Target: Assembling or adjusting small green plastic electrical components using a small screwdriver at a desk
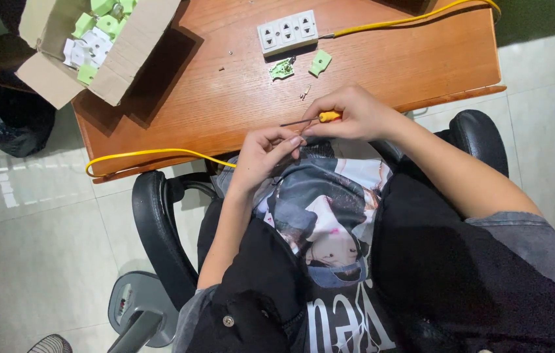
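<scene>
**Screwdriver held level at the desk edge, tip aimed at the left fingers**

A wooden desk [238,98] is seen from above, with a seated person's two bare hands meeting just in front of its near edge, over the lap. A small screwdriver [313,119] with a yellow handle is gripped in the right hand [349,112], the fingers curled closed around the handle so that only a short piece of yellow shows. The thin metal shaft lies nearly level, its long axis running sideways, and points from the right hand toward the left.

The left hand [261,153] is placed slightly lower and nearer the body, its fingertips pinched together just beside the shaft's tip. Something small may be held in that pinch, but it is hidden by the fingers and cannot be made out. The two hands are almost touching.

Well apart, farther back on the desk, a white power strip [288,31] with a yellow cable [408,19] is seen. Just below the power strip lie two small green plastic parts [282,68] and a few tiny loose metal pieces. An open cardboard box [94,46] holding more green and white parts sits at the far left corner. A second length of yellow cable curves along the near edge, left of the hands.
</scene>
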